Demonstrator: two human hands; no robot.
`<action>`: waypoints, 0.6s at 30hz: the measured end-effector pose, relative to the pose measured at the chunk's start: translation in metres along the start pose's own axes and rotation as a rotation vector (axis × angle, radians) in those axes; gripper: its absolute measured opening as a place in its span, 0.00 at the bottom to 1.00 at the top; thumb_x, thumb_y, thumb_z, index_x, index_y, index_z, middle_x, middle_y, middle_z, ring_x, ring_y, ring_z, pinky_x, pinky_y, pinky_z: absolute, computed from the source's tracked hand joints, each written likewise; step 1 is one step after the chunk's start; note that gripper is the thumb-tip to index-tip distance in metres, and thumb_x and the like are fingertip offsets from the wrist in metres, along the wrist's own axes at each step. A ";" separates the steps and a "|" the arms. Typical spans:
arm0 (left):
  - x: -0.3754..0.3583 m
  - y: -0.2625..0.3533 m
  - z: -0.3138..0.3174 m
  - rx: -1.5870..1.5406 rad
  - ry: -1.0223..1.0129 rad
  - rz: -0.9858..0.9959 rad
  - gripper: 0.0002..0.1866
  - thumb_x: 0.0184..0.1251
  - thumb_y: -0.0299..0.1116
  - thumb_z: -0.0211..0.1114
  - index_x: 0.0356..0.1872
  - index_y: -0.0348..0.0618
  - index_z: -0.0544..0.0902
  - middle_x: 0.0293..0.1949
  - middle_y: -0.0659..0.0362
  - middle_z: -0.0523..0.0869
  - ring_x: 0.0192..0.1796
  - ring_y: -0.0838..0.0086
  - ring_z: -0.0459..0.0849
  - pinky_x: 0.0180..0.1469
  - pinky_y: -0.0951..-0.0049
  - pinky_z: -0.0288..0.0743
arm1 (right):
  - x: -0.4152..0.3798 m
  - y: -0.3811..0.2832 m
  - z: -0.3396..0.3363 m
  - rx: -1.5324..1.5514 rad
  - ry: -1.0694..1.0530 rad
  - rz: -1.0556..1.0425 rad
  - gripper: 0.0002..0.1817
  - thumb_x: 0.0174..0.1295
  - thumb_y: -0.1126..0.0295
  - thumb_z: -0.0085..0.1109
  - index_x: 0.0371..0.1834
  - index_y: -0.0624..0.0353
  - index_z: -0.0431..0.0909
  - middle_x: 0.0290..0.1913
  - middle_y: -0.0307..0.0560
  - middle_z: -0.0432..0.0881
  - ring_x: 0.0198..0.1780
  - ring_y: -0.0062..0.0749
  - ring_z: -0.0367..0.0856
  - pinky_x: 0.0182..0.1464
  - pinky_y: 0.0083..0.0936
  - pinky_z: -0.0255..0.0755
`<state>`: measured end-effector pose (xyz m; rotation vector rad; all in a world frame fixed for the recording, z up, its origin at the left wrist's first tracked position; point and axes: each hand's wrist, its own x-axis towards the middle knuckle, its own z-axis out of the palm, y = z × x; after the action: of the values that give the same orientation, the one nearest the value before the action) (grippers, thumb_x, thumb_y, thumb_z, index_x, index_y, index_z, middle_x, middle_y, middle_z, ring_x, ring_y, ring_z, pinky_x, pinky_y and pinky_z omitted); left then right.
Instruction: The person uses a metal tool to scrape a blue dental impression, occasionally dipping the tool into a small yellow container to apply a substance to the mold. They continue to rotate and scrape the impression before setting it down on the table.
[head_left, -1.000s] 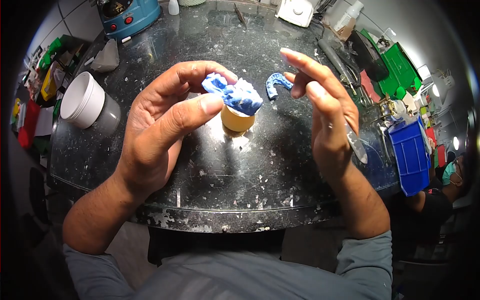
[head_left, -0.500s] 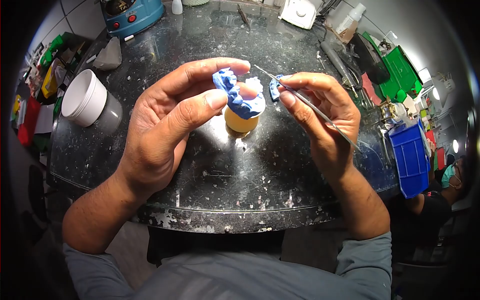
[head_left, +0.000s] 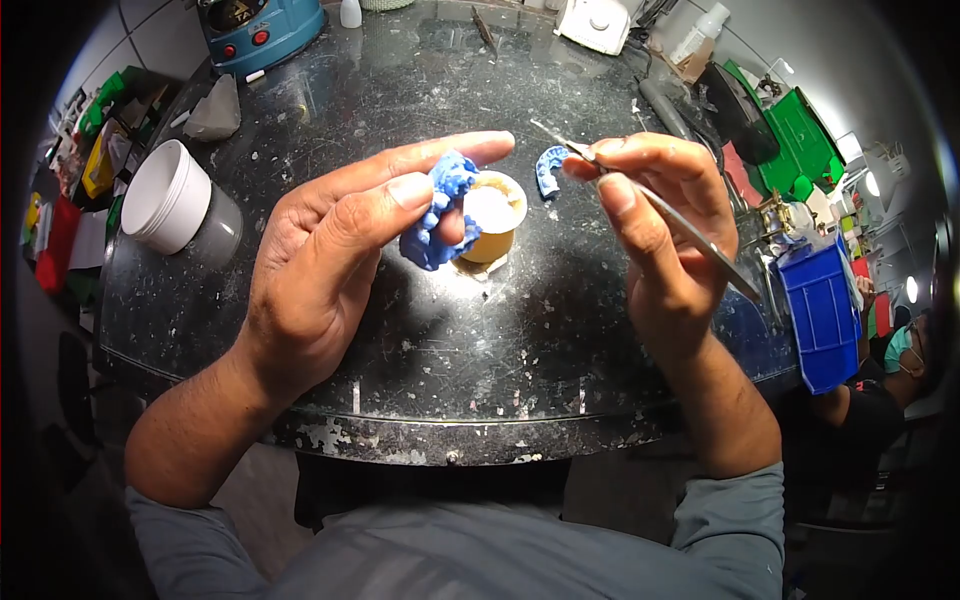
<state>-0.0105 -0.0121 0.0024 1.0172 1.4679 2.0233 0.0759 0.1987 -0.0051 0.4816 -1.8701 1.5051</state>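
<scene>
A blue dental arch model with bumpy tooth shapes is gripped by my left hand, thumb on one side and the other fingers behind it. My right hand pinches a thin metal carving tool like a pen. The tool's tip points up and left, apart from the model. On the table behind the tool, close to my right fingertips, lies a second, smaller blue arch piece. Between my hands stands a small yellow jar with pale contents, partly hidden by the model.
A white tub stands at the left, near a blue machine at the back. At the right are a blue bin, a green case and a grey handpiece. A masked person sits at the far right.
My left hand has turned the model and brought it slightly left and down, uncovering the jar's top. My right hand has shifted a little right with the tool, away from the model.
</scene>
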 end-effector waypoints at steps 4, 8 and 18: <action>-0.001 0.004 0.004 0.063 -0.020 -0.013 0.30 0.73 0.41 0.47 0.64 0.20 0.70 0.39 0.59 0.80 0.39 0.83 0.71 0.52 0.81 0.65 | 0.000 -0.010 0.003 -0.145 -0.083 0.030 0.13 0.66 0.81 0.55 0.53 0.71 0.72 0.51 0.57 0.81 0.53 0.40 0.84 0.59 0.31 0.77; -0.001 0.005 0.006 0.046 0.027 -0.028 0.29 0.73 0.40 0.45 0.62 0.20 0.72 0.35 0.61 0.78 0.38 0.83 0.70 0.50 0.82 0.65 | -0.003 -0.001 0.005 -0.006 0.006 0.114 0.14 0.63 0.80 0.63 0.53 0.68 0.77 0.50 0.51 0.83 0.51 0.33 0.84 0.56 0.26 0.77; 0.002 0.001 0.003 -0.236 -0.022 -0.198 0.27 0.75 0.41 0.44 0.58 0.22 0.74 0.27 0.64 0.73 0.35 0.82 0.70 0.41 0.79 0.67 | 0.000 0.001 0.001 -0.226 -0.053 0.135 0.09 0.62 0.78 0.65 0.45 0.63 0.84 0.44 0.48 0.85 0.47 0.29 0.83 0.52 0.25 0.75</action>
<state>-0.0091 -0.0093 0.0049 0.7640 1.2296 1.9782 0.0749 0.1981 -0.0057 0.2971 -2.1197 1.3540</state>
